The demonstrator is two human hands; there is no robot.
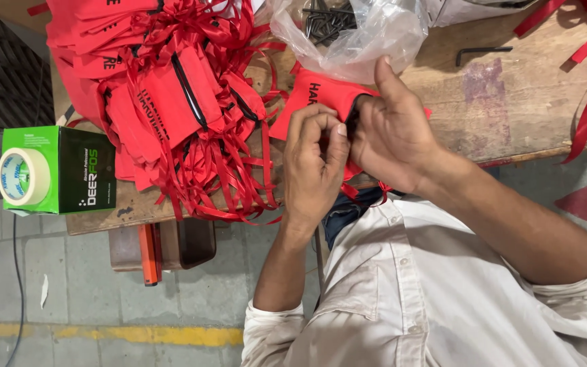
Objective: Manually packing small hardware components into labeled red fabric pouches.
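— What did the head camera catch at the bench?

— A worker in a pale shirt bent over a worn wooden table, both hands closed on one red fabric pouch lying at the table's near edge, just above centre of frame. The left hand had its fingertips bunched together, pinching the pouch's dark opening edge; the right hand gripped the same edge from the 3 o'clock side, thumb raised toward 12 o'clock.

— And around them?

— At 10 o'clock from the hands sat a heap of red pouches tangled in red ribbon. At 12 o'clock, touching the held pouch, was a clear plastic bag with dark metal pieces inside. A single black hex key lay at 2 o'clock, well apart. A green and black box with a roll of masking tape against it stood at the table's 9 o'clock corner.

— How far along did the work look?

— By appearance, well along but unfinished: the heap suggested many pouches handled, though whether they were done could not be told. The one in hand seemed mid-step, its opening being worked, and the bag held more metal pieces.
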